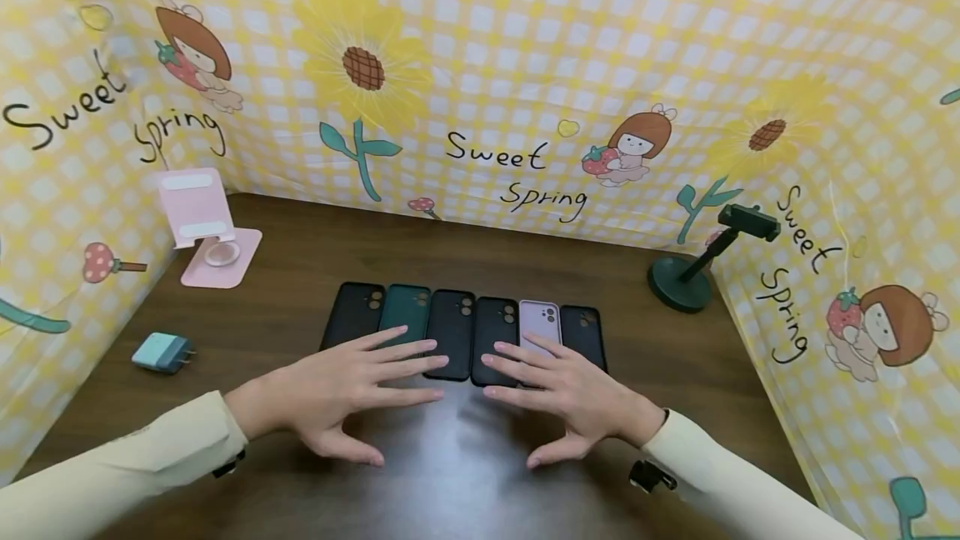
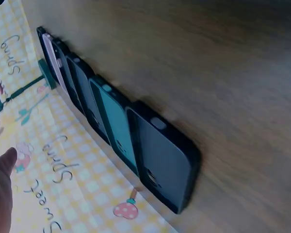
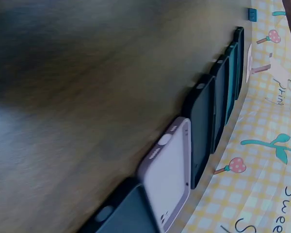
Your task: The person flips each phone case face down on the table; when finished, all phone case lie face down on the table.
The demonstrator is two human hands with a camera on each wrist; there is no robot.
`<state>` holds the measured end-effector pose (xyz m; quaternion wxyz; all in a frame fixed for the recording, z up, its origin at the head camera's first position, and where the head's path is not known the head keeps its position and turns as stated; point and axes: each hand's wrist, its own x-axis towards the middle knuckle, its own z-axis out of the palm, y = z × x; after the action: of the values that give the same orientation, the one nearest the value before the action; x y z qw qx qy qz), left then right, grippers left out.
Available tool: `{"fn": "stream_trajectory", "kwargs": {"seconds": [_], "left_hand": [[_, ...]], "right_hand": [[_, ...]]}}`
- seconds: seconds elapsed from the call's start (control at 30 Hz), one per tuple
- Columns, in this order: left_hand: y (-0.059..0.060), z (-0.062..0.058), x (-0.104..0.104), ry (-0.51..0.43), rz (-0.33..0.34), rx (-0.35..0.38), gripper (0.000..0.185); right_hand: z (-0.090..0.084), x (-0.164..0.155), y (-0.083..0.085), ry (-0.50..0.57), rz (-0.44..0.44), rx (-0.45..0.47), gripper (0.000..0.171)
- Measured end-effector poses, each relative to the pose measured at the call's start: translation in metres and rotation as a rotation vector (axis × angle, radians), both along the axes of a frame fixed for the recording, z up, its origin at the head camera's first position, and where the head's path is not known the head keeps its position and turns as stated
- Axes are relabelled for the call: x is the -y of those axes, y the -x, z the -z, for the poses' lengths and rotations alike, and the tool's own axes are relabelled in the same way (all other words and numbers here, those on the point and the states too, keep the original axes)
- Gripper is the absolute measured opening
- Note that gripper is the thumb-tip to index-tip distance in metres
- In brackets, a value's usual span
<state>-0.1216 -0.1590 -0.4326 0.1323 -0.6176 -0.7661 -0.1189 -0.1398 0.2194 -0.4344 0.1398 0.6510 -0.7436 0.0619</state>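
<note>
Several phone cases lie side by side in one row on the brown table, insides facing up. From left to right come a black case [image 1: 352,313], a dark green case [image 1: 407,308], two black cases, a lilac case [image 1: 537,320] and another dark case [image 1: 587,330]. My left hand [image 1: 348,390], fingers spread, overlaps the lower part of the left cases in the head view. The right hand [image 1: 573,394] is spread likewise in front of the right cases. Both wrist views show the row beyond the hands with nothing gripped.
A pink folding stand [image 1: 197,207] stands at the back left, with a blue charger plug [image 1: 162,353] nearer to me. At the back right is a dark green phone stand [image 1: 680,283]. Yellow checked cloth [image 1: 480,90] walls the table on the back and sides.
</note>
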Motion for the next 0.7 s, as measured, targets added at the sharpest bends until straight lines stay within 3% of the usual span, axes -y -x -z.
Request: {"fn": "stream_trajectory", "kwargs": {"seconds": [0.07,0.17,0.3,0.4,0.47,0.57,0.7], "left_hand": [[0.002,0.003,0.004,-0.046,-0.037,0.015,0.085],[0.006,0.007,0.012,-0.156,-0.165,0.079,0.061],[0.008,0.014,0.028,-0.273,-0.452,0.17,0.035],[0.006,0.019,0.043,-0.243,-0.67,0.237,0.03],[0.004,0.022,0.052,-0.193,-0.776,0.308,0.031],[0.0,0.029,0.061,-0.139,-0.856,0.391,0.033],[-0.007,0.041,0.063,-0.127,-0.862,0.435,0.033]], "right_hand": [[0.0,0.006,0.005,0.012,-0.008,0.01,0.091],[-0.001,0.016,0.015,0.042,-0.004,0.027,0.085],[-0.004,0.03,0.033,0.106,0.011,0.079,0.07],[-0.004,0.045,0.054,0.153,0.042,0.162,0.05],[-0.004,0.057,0.072,0.168,0.084,0.23,0.036],[-0.003,0.08,0.099,0.136,0.164,0.339,0.025],[0.003,0.114,0.128,0.05,0.216,0.424,0.021]]}}
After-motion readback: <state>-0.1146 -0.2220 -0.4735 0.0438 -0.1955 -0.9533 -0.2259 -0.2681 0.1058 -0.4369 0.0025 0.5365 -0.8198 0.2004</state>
